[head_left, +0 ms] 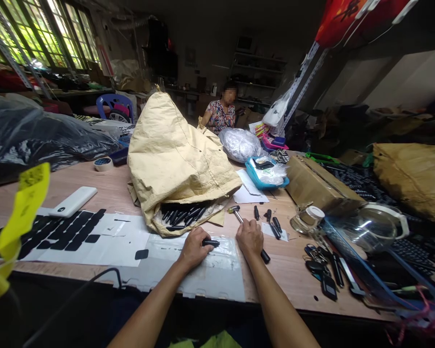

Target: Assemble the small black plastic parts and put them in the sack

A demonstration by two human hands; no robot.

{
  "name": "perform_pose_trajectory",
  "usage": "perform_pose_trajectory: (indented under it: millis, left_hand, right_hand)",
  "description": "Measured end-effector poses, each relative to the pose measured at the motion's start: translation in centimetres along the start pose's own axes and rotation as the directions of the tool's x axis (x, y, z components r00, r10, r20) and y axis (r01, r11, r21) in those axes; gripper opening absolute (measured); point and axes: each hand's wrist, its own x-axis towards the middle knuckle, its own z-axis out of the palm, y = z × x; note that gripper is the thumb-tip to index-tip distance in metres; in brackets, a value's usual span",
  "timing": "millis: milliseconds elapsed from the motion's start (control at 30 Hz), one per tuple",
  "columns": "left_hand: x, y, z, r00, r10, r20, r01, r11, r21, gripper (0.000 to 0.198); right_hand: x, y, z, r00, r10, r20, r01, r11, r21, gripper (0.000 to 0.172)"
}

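Observation:
My left hand [194, 247] is closed on a short black tube-like piece [210, 243], held low over a clear plastic-covered sheet [212, 270]. My right hand [249, 237] is wrapped round a small hammer; its metal head [234, 209] points away from me and its black handle [264, 256] sticks out below the palm. Just beyond my left hand, a beige sack [177, 159] lies with its mouth towards me, showing many slim black pieces [183, 215] inside. Several loose black pieces [275, 226] rest to the right of the hammer, some on a white paper scrap.
Black stickers on white sheets [119, 251] and a white power bank [74, 200] lie left. At right are keys [321, 275], a glass jar [308, 220], a cardboard box [317, 183] and a blue-edged bin [362, 270]. A person [221, 113] sits across the table.

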Motion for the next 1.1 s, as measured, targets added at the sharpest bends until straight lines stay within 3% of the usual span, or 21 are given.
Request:
perform_pose_trajectory:
  millis: [1100]
  left_hand:
    - [0.07, 0.19, -0.10, 1.000, -0.019, -0.003, 0.019, 1.000, 0.010, 0.015]
  right_hand:
    - [0.08, -0.29, -0.48, 0.999, 0.014, 0.040, -0.015, 1.000, 0.004, 0.024]
